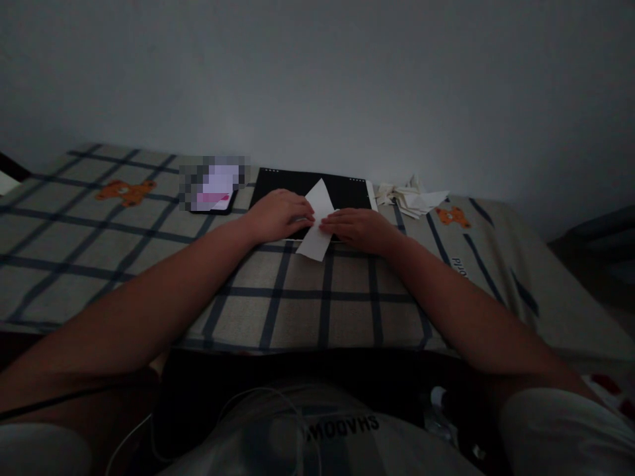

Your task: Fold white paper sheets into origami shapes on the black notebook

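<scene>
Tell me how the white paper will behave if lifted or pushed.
The paper looks thin and folded, so probably light and floppy, drooping when lifted. On the black pad it likely slides easily; the left hand and right hand pin it.

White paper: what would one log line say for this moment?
left hand: fingertips on white paper | right hand: fingertips on it | paper: partly on black pad, checked cloth | nearby: paper scraps

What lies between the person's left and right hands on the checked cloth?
In the head view, a white folded paper sheet lies between left hand and right hand, both touching it.
</scene>
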A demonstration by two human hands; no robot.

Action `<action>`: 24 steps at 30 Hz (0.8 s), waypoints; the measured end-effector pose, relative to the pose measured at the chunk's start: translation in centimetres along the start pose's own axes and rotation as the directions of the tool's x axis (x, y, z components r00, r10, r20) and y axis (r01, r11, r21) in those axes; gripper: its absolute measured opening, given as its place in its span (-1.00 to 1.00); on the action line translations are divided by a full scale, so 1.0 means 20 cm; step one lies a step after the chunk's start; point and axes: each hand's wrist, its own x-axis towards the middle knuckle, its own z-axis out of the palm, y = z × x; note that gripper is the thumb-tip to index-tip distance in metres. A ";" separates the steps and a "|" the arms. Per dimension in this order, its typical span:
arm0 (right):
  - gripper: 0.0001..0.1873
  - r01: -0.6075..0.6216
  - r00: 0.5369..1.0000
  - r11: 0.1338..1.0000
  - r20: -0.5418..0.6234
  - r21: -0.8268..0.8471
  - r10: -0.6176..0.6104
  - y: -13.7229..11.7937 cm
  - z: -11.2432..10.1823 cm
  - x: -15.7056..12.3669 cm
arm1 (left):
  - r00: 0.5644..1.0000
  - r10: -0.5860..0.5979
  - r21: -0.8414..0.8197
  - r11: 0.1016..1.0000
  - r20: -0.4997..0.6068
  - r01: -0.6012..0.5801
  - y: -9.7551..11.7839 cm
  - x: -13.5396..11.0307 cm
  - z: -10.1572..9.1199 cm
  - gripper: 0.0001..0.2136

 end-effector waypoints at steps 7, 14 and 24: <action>-0.59 0.021 0.999 0.998 -0.031 -0.053 -0.023 0.02 0.03 0.01 | 0.999 -0.038 0.049 0.998 0.024 0.037 0.02 0.01 0.00 -0.74; -0.59 0.017 0.996 0.989 0.085 -0.150 -0.004 0.02 0.01 0.01 | 0.999 -0.049 0.042 0.998 0.022 0.048 0.02 0.01 0.00 -0.76; -0.61 0.052 0.990 0.982 0.136 -0.181 -0.028 0.01 -0.03 0.02 | 0.997 -0.072 0.005 0.997 0.009 0.072 0.03 0.01 0.00 -0.76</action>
